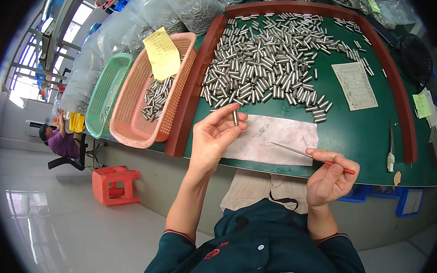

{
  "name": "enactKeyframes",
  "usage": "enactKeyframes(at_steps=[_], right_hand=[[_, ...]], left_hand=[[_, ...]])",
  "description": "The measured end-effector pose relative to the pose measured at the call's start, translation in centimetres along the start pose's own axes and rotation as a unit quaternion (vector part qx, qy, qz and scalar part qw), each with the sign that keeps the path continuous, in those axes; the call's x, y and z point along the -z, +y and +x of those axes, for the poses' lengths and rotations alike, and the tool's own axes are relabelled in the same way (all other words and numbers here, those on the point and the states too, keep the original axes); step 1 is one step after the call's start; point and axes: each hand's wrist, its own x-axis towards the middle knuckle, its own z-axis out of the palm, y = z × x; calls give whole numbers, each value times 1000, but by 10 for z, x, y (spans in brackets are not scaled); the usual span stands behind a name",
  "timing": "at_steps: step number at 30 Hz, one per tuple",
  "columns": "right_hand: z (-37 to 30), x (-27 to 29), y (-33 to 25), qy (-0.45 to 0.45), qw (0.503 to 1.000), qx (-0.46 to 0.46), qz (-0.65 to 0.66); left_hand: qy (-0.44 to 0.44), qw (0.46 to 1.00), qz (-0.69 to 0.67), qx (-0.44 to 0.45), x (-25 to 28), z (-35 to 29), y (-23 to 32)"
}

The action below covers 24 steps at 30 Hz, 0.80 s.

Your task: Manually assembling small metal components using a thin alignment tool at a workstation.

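Pinched between the thumb and fingers of my left hand is a small shiny metal cylinder, held near upright. My right hand grips a thin pointed metal tool by its red handle, its tip directed left toward the left hand. Both hands are above a stained white cloth lying at the table's near edge. Beyond the cloth, a large heap of similar metal cylinders spreads over the green tabletop.
A dark red raised border frames the table. Left of it stand a pink basket with cylinders and a yellow note, and a green basket. At right lie a written paper sheet and a narrow tool. A red stool stands on the floor.
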Motion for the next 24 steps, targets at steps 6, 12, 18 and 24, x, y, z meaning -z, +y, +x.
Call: enactKeyframes(at_steps=[6, 12, 18, 24], right_hand=[[-1, -4, -2, 15, 1000, -6, -16], [-2, 2, -1, 2, 1000, -5, -20], [-1, 3, -1, -19, 1000, -4, 0], [0, 4, 0, -29, 1000, 4, 9]], left_hand=[[27, 994, 96, -51, -1, -2, -2], [102, 946, 249, -180, 4, -9, 14], [310, 653, 596, -350, 59, -8, 58], [193, 747, 545, -328, 34, 6, 44]])
